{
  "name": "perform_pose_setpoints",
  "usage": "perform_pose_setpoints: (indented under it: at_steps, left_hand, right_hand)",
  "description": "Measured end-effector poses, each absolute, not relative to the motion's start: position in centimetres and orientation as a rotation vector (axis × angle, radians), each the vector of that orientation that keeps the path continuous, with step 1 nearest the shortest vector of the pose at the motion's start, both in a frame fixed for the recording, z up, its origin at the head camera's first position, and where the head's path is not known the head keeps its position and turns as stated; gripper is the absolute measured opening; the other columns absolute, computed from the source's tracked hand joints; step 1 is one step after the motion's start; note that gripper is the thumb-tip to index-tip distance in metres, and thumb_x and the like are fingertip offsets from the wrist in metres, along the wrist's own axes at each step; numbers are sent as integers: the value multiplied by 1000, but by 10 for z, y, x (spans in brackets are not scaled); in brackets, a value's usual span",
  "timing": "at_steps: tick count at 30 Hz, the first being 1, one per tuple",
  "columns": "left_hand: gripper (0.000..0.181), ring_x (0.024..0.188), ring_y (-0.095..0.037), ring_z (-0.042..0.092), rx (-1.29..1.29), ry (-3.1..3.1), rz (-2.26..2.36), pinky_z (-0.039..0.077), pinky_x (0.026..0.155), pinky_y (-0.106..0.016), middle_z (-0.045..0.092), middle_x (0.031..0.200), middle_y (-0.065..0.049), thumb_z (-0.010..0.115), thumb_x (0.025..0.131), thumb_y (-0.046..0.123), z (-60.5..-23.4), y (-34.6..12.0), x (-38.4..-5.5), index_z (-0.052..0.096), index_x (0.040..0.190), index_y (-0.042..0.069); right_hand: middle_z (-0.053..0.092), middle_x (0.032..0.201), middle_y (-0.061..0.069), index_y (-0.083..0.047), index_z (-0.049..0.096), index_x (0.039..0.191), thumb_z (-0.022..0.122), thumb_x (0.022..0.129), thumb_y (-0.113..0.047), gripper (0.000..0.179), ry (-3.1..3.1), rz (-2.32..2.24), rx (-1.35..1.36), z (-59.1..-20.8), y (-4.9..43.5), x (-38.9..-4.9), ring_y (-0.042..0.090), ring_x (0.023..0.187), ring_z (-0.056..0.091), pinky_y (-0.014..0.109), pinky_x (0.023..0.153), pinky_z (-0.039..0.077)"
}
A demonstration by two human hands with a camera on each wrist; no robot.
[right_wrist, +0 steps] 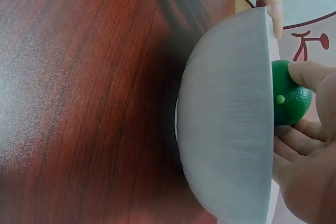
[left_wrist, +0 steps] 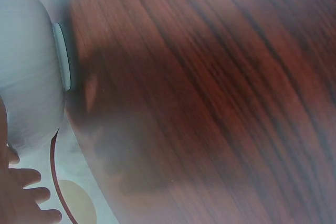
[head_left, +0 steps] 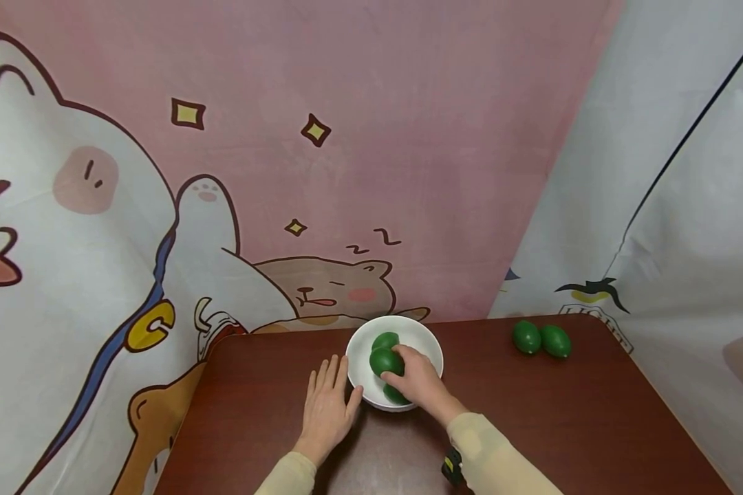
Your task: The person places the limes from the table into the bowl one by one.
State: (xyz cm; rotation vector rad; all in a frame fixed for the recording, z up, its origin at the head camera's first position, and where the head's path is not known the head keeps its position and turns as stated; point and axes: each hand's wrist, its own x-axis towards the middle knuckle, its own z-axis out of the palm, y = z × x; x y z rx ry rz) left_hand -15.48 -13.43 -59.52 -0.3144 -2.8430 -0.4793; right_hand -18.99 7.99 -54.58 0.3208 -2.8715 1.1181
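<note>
Centrally, toward the far edge of a dark reddish-brown, wood-grained table [head_left: 260, 392]: one smooth, white, round bowl [head_left: 360, 354] with deep curved sides, standing upright. Contents: two glossy green, oval limes, namely a far lime [head_left: 385, 339] and a near lime [head_left: 394, 394], the latter partly covered by the right hand [head_left: 422, 381]. Between these two, as seen from the head: one glossy green, rounded lime with a small pale stem nub, the held lime [head_left: 384, 362], pinched between the thumb and fingers of the right hand and, in the right wrist view, jutting past the bowl's rim; whether it touches the others cannot be told. Left hand [head_left: 328, 409]: unclenched, fingers extended and gripping nothing, set just beside the bowl, the thumb near its rim. Far right corner of the table: a pair of glossy green, oval limes [head_left: 541, 339], side by side, well apart from the bowl. Sleeves [head_left: 501, 457]: pale yellow, one on each forearm. Beside the right sleeve: one small black object with a yellow-green mark [head_left: 450, 467], partly hidden. Behind: a pink-and-white backdrop [head_left: 421, 137] printed with cartoon animals.
</note>
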Motion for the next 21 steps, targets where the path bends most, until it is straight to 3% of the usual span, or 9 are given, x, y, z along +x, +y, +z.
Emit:
perform_pose_setpoints:
  at_steps: [21]
  left_hand:
    - [68,150,-38,36,-320,-2830,-497,27,121,-59,43,160,-18,55,104,47,-596,-134,-154,41,159,9]
  right_hand:
    - [68,122,19,4,63,128,84,86,-25,56,-2996,921,378,-542,65,-203,32,110,66,47,96,55]
